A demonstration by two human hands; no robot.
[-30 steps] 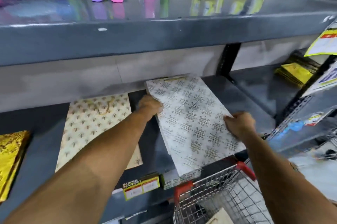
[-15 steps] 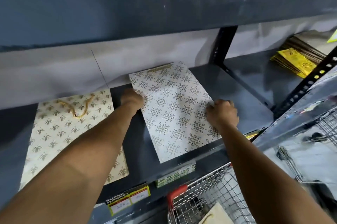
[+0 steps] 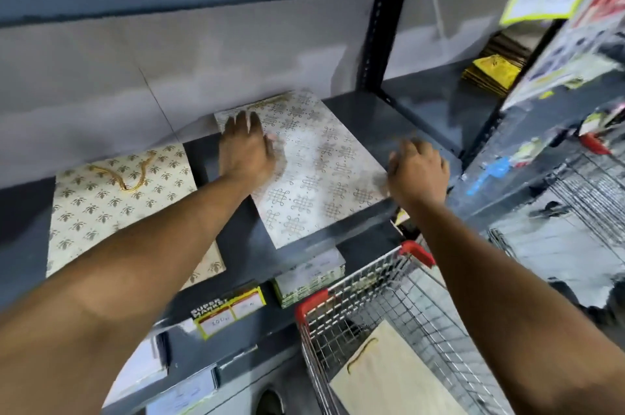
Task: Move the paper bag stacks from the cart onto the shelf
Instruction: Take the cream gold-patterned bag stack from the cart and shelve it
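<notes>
My left hand [image 3: 245,152] lies flat on the far left corner of the white paper bag stack [image 3: 314,174], the one with the knot pattern. The fingers are spread open and press down on the top bag; they are not closed around anything. My right hand [image 3: 417,172] is at the right edge of the same stack, near its front corner. Its fingers are loosely curled and apart, and the picture is blurred there, so I cannot tell if they touch the paper or are just beside it.

The stack lies flat on the grey shelf [image 3: 399,117], a little turned, with its far end close to the back wall and its front corner at the shelf's front edge. To the left of it, apart by a strip of bare shelf, lies a cream bag stack [image 3: 111,208] with a leaf pattern and a gold cord handle on top.

Below the shelf edge hangs a yellow price label [image 3: 228,309]. The wire cart [image 3: 365,293] with red corners stands under my right arm, and one plain tan paper bag [image 3: 389,384] is inside it.
</notes>
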